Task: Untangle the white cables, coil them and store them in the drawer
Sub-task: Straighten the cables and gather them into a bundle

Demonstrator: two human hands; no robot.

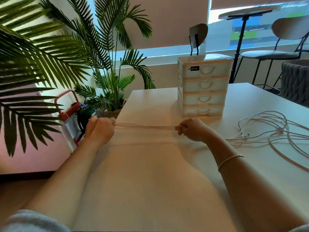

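White cable strands [145, 127] pulled taut, gripped by left hand [100, 129], right hand [192, 129]

Both forearms are bare. A thin, silver-toned beaded bracelet [229, 159] circles the right wrist. Soft, light grey knitted sleeves are pushed up, one on the left arm [30, 221] and one on the right [301, 229].

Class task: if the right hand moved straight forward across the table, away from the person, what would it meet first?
Most likely the drawer unit: its bottom drawer stands just beyond the right hand, which grips the taut cable strands. Depth is unclear from this single view.
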